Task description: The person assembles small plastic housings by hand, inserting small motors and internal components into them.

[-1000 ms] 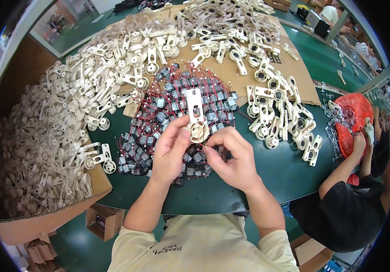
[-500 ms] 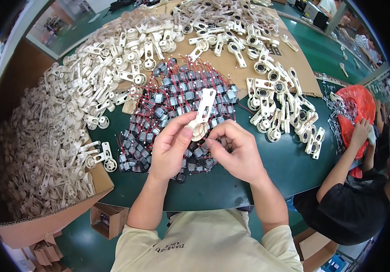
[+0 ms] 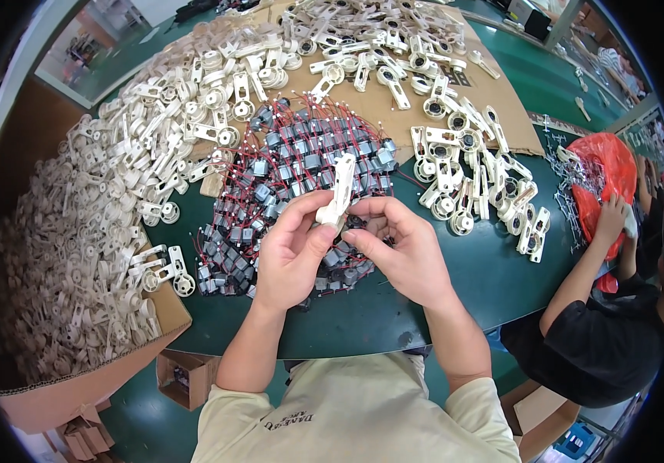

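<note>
My left hand and my right hand meet over the green table. Both pinch one cream plastic bracket, held edge-on and nearly upright, its round end down between my fingertips. A small dark part sits at my right fingertips against the bracket's base; what it is I cannot tell. Right behind my hands lies a heap of small grey motors with red and black wires.
A big pile of cream brackets fills cardboard at the left and back. More brackets with fitted motors lie at the right. A seated person in black handles a red bag of metal parts. Boxes stand on the floor below.
The bracket has turned from flat, facing me, to edge-on and tilted right. My hands have closed in nearer each other around its lower end.
</note>
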The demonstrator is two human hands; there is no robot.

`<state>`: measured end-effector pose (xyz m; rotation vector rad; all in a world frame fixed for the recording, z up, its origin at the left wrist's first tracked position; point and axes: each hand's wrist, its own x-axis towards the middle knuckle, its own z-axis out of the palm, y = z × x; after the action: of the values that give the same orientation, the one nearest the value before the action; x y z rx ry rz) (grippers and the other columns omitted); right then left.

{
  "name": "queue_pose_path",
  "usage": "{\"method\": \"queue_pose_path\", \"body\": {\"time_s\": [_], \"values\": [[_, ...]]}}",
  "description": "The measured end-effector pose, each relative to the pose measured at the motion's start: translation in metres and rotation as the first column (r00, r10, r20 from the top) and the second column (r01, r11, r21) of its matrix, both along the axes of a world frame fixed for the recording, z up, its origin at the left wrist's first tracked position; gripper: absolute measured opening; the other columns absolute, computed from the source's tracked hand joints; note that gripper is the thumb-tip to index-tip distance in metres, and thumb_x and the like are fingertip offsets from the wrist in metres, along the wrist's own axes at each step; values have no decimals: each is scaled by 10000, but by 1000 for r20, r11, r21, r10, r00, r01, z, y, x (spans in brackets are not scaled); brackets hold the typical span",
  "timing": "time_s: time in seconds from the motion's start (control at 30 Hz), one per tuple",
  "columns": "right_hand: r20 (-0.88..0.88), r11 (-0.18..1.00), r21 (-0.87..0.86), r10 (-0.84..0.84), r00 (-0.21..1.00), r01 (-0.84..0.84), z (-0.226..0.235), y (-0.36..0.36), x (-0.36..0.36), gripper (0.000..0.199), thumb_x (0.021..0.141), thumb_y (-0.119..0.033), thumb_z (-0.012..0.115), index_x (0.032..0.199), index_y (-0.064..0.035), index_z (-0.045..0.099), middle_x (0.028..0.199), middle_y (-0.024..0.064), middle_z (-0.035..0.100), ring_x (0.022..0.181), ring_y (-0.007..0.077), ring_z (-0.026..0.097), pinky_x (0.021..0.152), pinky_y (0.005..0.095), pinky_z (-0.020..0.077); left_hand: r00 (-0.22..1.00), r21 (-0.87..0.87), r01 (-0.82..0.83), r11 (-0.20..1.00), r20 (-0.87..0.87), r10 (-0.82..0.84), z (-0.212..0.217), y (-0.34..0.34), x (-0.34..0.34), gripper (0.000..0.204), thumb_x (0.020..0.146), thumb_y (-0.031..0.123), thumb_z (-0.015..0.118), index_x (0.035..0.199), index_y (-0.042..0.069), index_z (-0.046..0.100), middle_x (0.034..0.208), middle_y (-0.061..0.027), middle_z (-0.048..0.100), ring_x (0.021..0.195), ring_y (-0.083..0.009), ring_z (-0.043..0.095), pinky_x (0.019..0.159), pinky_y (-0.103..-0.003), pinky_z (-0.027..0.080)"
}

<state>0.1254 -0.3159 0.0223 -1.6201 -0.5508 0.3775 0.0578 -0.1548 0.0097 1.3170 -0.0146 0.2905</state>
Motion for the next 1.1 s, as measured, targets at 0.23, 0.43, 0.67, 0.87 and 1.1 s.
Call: {"method": "queue_pose_path", "body": {"time_s": [0.23, 0.43, 0.67, 0.87, 1.1], "values": [[-97, 949, 302, -68, 993, 95, -4, 6, -7, 232, 838, 18, 669, 1038, 30, 552, 932, 71, 640, 809, 103, 649, 695, 244, 539, 1000, -30, 12, 999, -24, -13, -9, -5, -4, 299, 907, -25, 574, 1194, -48, 495, 1246, -108, 484, 1129, -178, 533, 937, -289, 452], [-176, 922, 368, -56, 983, 118, -1, 7, -6, 208, 828, 42, 660, 1002, 28, 547, 972, 78, 624, 846, 115, 648, 701, 255, 546, 999, -42, -37, 998, -14, 37, -9, -10, -1, 294, 913, -15, 571, 1195, -42, 494, 1247, -117, 499, 1121, -178, 539, 935, -293, 454], [411, 974, 37, -218, 885, 222, 9, 2, -4, 240, 740, 43, 735, 939, -9, 611, 880, 88, 601, 733, 154, 610, 636, 263, 510, 995, 83, -50, 995, -76, 56, -3, -15, 2, 323, 934, -6, 526, 1252, -44, 485, 1202, -115, 573, 1120, -164, 548, 933, -282, 453], [394, 985, 144, -142, 908, 91, 16, 2, -6, 215, 819, 19, 648, 1031, -22, 644, 979, 107, 619, 822, 203, 619, 692, 290, 503, 992, -86, -71, 994, -107, 62, -1, -10, 0, 329, 874, -64, 566, 1195, -25, 502, 1239, -162, 568, 1094, -199, 574, 962, -327, 459], [333, 993, 98, -100, 938, 71, 8, 1, -9, 250, 856, -28, 627, 1105, -44, 624, 977, 64, 577, 705, 124, 545, 615, 260, 468, 992, -163, 28, 986, -118, -48, -4, -9, -3, 251, 956, 58, 515, 1196, -10, 490, 1070, -90, 601, 945, -163, 612, 844, -314, 520]]}}
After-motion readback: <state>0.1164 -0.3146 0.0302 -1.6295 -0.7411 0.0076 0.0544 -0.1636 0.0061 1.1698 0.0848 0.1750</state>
